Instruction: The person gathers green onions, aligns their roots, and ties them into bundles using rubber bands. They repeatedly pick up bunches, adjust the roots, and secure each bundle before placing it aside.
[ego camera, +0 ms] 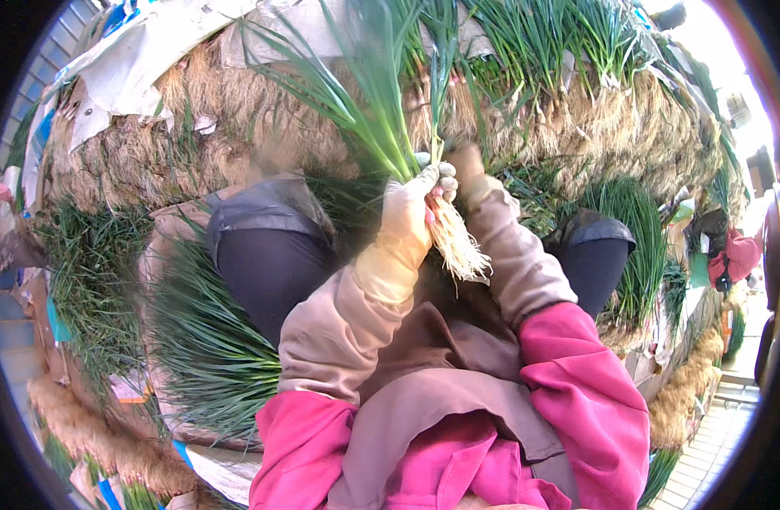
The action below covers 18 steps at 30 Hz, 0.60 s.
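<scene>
My left hand (428,182), in a pale glove, is closed around a bunch of green garlic plants (390,143). Their long leaves point up and away, and the pale roots with pinkish bulbs hang below the fist. Close to its right is my right hand (468,162), blurred and partly hidden behind the left hand and the plants; what its fingers do does not show clearly. Beyond both hands lies a long heap of rooted green plants (594,121), roots facing me.
Cut green leaves (90,280) are piled at the left. A fan of green plants (218,344) lies beside my left leg, another bundle (632,255) beyond my right knee. White sheeting (129,64) covers part of the heap. A person in a pink garment (737,258) is at far right.
</scene>
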Available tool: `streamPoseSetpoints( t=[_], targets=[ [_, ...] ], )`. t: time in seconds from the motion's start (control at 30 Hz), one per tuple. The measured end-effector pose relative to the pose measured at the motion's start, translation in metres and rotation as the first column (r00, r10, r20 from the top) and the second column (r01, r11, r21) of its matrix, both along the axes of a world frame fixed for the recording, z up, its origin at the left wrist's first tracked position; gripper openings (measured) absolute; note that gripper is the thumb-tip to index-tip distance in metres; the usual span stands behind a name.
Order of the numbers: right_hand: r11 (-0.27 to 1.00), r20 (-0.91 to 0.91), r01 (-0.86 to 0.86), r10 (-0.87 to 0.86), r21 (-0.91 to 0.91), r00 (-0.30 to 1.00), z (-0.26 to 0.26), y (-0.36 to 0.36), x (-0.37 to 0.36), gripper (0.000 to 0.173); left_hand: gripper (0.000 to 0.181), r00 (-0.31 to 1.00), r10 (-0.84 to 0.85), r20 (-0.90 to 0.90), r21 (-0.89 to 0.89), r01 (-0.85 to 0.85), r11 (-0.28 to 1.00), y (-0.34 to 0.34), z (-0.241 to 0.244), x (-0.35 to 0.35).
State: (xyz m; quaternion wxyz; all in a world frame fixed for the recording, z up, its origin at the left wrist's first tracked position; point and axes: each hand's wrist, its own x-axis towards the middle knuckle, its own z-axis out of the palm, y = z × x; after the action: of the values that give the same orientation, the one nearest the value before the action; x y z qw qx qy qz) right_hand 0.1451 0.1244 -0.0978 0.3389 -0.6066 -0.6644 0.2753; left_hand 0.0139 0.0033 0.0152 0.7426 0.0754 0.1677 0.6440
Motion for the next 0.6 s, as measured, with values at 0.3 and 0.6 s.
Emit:
streamPoseSetpoints(
  t=[0.3,0.6],
  targets=[
    [0.991,0.255,-0.115,0.095,0.066,0.962,0.119,0.025,-0.04,0.029,0.013,0.979,0.204,0.021,-0.061,-0.202,0.977,0.012,-0.006,-0.026],
    [0.998,0.233,0.058,-0.064,0.035,0.97,0.151,0.066,-0.019,0.02,0.009,0.996,0.058,-0.072,-0.222,-0.072,0.972,0.017,-0.006,-0.016]
  ],
)
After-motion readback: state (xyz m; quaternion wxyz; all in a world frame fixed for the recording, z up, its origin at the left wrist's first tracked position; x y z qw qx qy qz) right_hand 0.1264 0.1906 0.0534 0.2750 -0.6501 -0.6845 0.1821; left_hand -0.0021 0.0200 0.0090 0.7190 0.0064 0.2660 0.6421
